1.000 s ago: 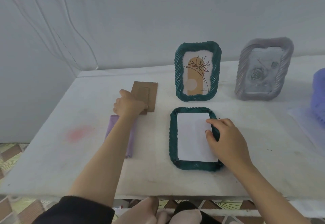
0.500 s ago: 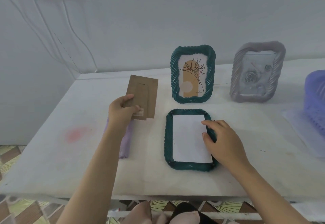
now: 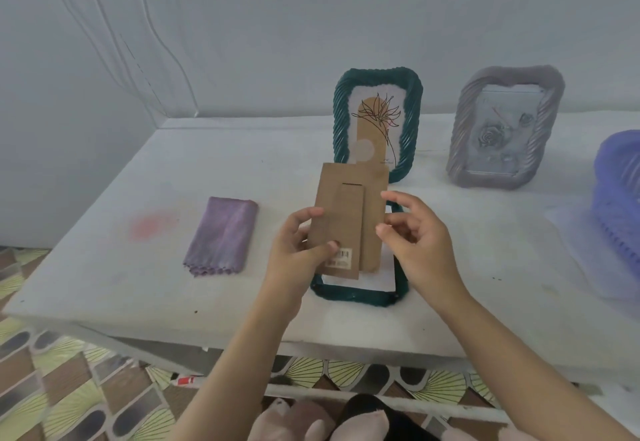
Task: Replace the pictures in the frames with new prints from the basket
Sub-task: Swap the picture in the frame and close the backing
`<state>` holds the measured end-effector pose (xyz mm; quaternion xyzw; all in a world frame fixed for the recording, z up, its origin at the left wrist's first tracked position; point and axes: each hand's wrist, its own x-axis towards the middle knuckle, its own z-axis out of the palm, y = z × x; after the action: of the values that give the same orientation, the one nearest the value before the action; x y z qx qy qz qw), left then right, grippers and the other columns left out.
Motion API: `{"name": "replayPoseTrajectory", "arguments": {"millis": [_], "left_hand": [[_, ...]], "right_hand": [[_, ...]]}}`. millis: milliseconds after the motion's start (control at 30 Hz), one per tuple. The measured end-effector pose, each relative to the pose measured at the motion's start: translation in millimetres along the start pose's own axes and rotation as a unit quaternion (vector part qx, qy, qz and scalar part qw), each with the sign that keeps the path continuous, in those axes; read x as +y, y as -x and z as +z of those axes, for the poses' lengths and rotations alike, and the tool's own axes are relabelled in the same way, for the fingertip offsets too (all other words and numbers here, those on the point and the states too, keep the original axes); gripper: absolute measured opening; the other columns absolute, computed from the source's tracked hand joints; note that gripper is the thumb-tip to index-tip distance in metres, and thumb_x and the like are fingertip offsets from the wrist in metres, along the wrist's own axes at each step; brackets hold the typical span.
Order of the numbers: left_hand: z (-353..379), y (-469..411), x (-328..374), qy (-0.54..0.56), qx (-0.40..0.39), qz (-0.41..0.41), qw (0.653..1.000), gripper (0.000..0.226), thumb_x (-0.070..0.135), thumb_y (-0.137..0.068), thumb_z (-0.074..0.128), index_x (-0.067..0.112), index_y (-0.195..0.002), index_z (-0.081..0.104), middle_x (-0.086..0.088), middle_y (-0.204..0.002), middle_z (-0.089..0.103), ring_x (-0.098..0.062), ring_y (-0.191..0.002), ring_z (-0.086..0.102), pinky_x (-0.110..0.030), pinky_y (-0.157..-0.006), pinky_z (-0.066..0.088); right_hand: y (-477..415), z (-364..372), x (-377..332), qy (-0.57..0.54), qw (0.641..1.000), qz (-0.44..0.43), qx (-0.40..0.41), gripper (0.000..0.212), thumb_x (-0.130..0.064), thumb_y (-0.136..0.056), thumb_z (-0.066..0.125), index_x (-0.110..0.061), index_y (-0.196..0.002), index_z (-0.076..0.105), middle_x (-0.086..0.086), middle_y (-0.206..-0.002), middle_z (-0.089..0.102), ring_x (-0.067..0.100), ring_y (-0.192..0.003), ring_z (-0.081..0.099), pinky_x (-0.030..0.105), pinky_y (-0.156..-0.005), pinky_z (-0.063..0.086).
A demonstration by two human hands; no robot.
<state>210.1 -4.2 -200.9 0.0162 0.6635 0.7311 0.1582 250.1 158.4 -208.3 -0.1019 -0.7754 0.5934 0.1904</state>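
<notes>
In the head view I see the purple basket (image 3: 620,195) at the right edge, contents hidden. The left hand (image 3: 299,250) pinches the brown backing board (image 3: 346,219) over the flat green frame (image 3: 356,294) on the surface (image 3: 104,267); the right hand (image 3: 420,243) hangs loose-fingered beside it, empty.

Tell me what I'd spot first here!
A brown cardboard backing board, gripped by the left hand in the middle, above a flat green frame. Behind are an upright green frame with a flower print and a grey frame with a rose; a purple cloth lies left.
</notes>
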Motion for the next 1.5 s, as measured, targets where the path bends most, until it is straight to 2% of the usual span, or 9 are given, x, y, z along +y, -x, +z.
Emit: {"name": "replayPoseTrajectory", "arguments": {"millis": [167, 333, 500, 633, 833, 967, 1133, 1333, 1500], "left_hand": [[-1, 6, -6, -0.189, 0.012, 0.047, 0.981, 0.056, 0.01, -0.076, 0.073, 0.031, -0.118, 0.041, 0.006, -0.1, 0.057, -0.011, -0.087, 0.062, -0.022, -0.063, 0.054], [0, 0, -3, -0.324, 0.014, 0.077, 0.943, 0.068, 0.019, -0.074, 0.075, 0.025, -0.131, 0.038, 0.013, -0.088, 0.053, -0.001, -0.076, 0.056, -0.009, -0.052, 0.046], [-2, -5, 1, -0.365, -0.004, 0.083, 0.927, 0.064, 0.022, -0.075, 0.075, 0.023, -0.131, 0.044, 0.014, -0.086, 0.056, 0.0, -0.072, 0.054, -0.004, -0.053, 0.044], [-7, -10, 0, -0.381, -0.025, 0.062, 0.922, 0.057, 0.028, -0.074, 0.075, 0.025, -0.126, 0.052, 0.014, -0.087, 0.058, -0.003, -0.075, 0.057, -0.01, -0.058, 0.046], [-8, -14, -1, -0.393, -0.037, 0.056, 0.917, 0.055, 0.028, -0.073, 0.076, 0.024, -0.124, 0.053, 0.013, -0.085, 0.056, -0.003, -0.071, 0.055, -0.006, -0.054, 0.045], [-7, -17, -1, -0.409, -0.04, 0.063, 0.91, 0.053, 0.029, -0.074, 0.075, 0.024, -0.122, 0.053, 0.014, -0.086, 0.056, -0.002, -0.069, 0.055, -0.008, -0.054, 0.044], [-9, -20, -6, -0.431, -0.036, 0.075, 0.898, 0.054, 0.032, -0.075, 0.073, 0.022, -0.124, 0.053, 0.006, -0.108, 0.055, -0.003, -0.074, 0.057, -0.009, -0.057, 0.04], [-10, -21, -7, -0.442, -0.048, 0.076, 0.892, 0.057, 0.034, -0.077, 0.07, 0.022, -0.129, 0.049, 0.007, -0.11, 0.055, -0.007, -0.079, 0.058, -0.011, -0.061, 0.042], [-11, -21, -7, -0.466, -0.056, 0.092, 0.878, 0.056, 0.035, -0.077, 0.07, 0.022, -0.129, 0.05, 0.006, -0.109, 0.055, -0.006, -0.085, 0.053, -0.01, -0.063, 0.038]], "right_hand": [[7, -8, 11, 0.047, 0.998, 0.035, -0.008, 0.041, -0.014, -0.082, 0.067, -0.034, -0.115, 0.053, -0.011, -0.084, 0.068, 0.005, -0.08, 0.064, 0.022, -0.077, 0.053], [5, -9, 14, 0.083, 0.995, 0.049, -0.004, 0.045, -0.012, -0.081, 0.068, -0.025, -0.122, 0.052, -0.01, -0.091, 0.065, 0.003, -0.077, 0.064, 0.014, -0.071, 0.051], [1, -11, 11, 0.116, 0.992, 0.052, -0.005, 0.048, -0.011, -0.079, 0.069, -0.023, -0.122, 0.052, -0.006, -0.09, 0.062, 0.009, -0.076, 0.063, 0.022, -0.074, 0.053], [4, -11, 11, 0.134, 0.988, 0.068, -0.013, 0.046, -0.011, -0.081, 0.068, -0.021, -0.124, 0.054, -0.011, -0.088, 0.059, 0.004, -0.076, 0.061, 0.009, -0.068, 0.045], [8, -9, 14, 0.173, 0.982, 0.077, -0.016, 0.049, -0.01, -0.084, 0.064, -0.018, -0.131, 0.05, -0.008, -0.095, 0.057, -0.003, -0.075, 0.057, -0.003, -0.06, 0.04], [8, -7, 13, 0.182, 0.981, 0.072, -0.01, 0.047, -0.011, -0.085, 0.063, -0.019, -0.13, 0.051, -0.002, -0.105, 0.062, -0.003, -0.076, 0.056, -0.001, -0.06, 0.04], [8, -4, 13, 0.182, 0.981, 0.074, 0.001, 0.044, -0.012, -0.086, 0.062, -0.021, -0.128, 0.052, 0.0, -0.118, 0.062, -0.004, -0.077, 0.055, 0.0, -0.062, 0.039], [11, 0, 9, 0.214, 0.975, 0.063, -0.007, 0.048, -0.013, -0.087, 0.06, -0.021, -0.133, 0.046, 0.001, -0.126, 0.059, 0.007, -0.091, 0.058, 0.018, -0.081, 0.043], [14, 6, 8, 0.273, 0.96, 0.058, -0.034, 0.054, -0.014, -0.09, 0.056, -0.022, -0.139, 0.037, 0.0, -0.13, 0.055, 0.014, -0.105, 0.057, 0.021, -0.085, 0.041]]}}
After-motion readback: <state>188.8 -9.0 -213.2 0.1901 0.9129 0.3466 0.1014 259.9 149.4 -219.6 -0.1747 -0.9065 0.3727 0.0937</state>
